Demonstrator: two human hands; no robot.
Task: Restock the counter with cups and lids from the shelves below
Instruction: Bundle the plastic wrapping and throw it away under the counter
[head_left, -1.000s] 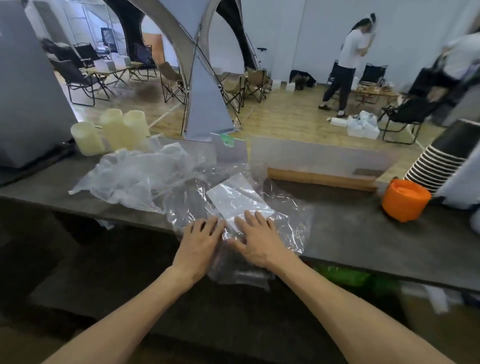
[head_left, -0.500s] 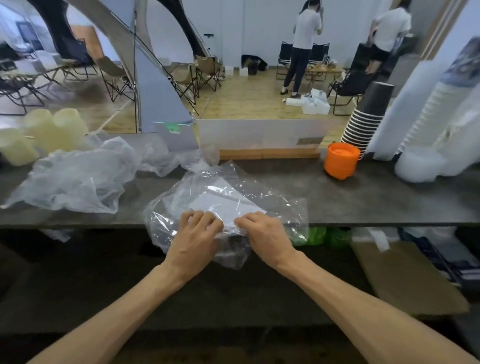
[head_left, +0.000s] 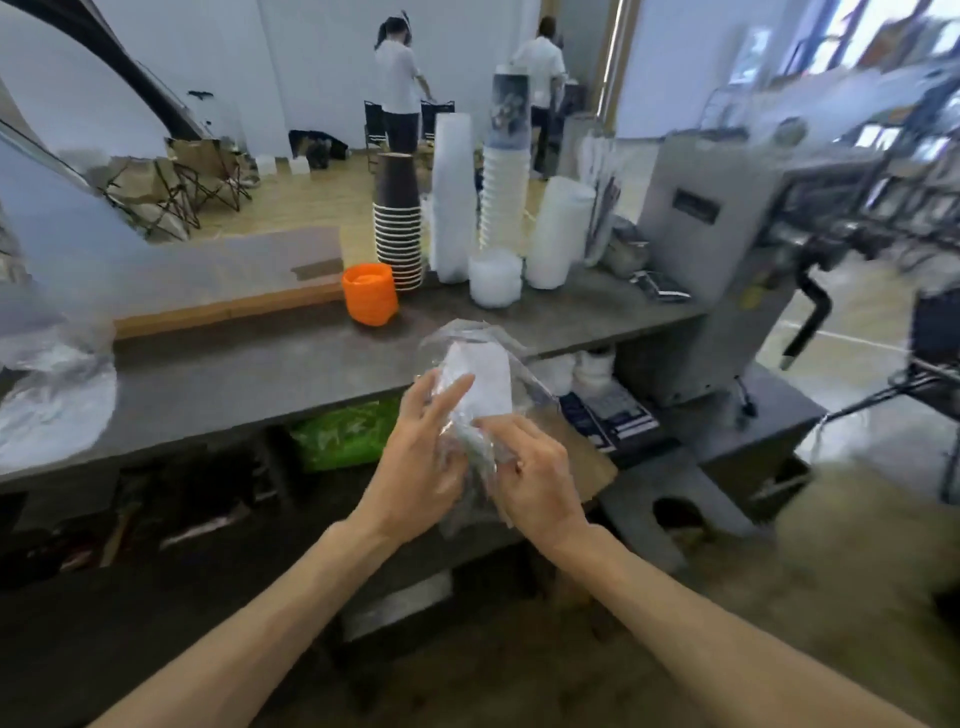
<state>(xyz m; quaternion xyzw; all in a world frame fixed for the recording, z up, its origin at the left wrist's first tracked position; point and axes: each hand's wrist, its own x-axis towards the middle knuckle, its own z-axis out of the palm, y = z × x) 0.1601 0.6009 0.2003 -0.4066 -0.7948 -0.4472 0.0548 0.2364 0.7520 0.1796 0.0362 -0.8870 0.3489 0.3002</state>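
While held off counter (head_left: 260, 374) front edge, both hands (head_left: 470, 467) clamp crumpled plastic bag (head_left: 475, 374).

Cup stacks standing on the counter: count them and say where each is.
3: the dark cup stack behind the orange lids, a white cup stack right of it, and a printed-top cup stack further right. Blur may hide more.

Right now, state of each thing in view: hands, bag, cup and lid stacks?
left hand: holds the bag, fingers partly extended
right hand: grips the bag
clear plastic bag: crumpled, lifted off the counter
dark cup stack: upright on the counter
orange lid stack: upright beside the dark cups
white cup stacks: upright
counter: carries the stacks
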